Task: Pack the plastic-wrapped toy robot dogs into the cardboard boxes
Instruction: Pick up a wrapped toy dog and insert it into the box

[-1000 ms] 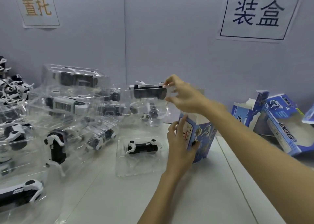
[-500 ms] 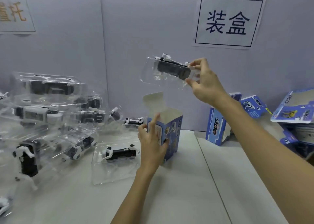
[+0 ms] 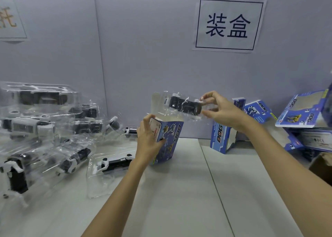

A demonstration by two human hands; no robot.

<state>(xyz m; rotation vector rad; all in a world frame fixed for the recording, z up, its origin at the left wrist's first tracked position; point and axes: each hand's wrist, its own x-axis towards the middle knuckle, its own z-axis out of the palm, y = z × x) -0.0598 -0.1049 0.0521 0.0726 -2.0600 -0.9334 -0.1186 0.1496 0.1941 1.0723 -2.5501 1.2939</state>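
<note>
- The right hand (image 3: pixel 221 109) pinches one end of a plastic-wrapped toy robot dog (image 3: pixel 183 106) between thumb and fingers, holding it level in the air at centre frame, just above and behind the open top of a blue cardboard box (image 3: pixel 168 139).
- The left hand (image 3: pixel 148 138) grips the near upper corner of that box, fingers curled round its edge. Judged purpose: to keep the light carton upright and its mouth steady while the dog is brought over.
- The box stands on end on the desk (image 3: pixel 188 191) with its top flap (image 3: pixel 158 102) raised behind the wrapped dog. The dog is not yet inside.
- The wrapped dog lies crosswise to the opening; in my judgement it must be tipped end-down before it can enter.
- Possible hindrance: the loose clear wrap spreads wider than the toy and may catch on the box rim or the raised flap.
- At lower centre, another wrapped dog (image 3: pixel 115 163) lies on the desk just left of the left forearm, apart from the box.
- A heap of wrapped dogs (image 3: pixel 41 129) fills the left of the frame.
- Further blue boxes (image 3: pixel 222 134) stand and lie at right against the wall, clear of the working box.
- A paper sign (image 3: pixel 227 24) hangs on the wall, upper right.
</note>
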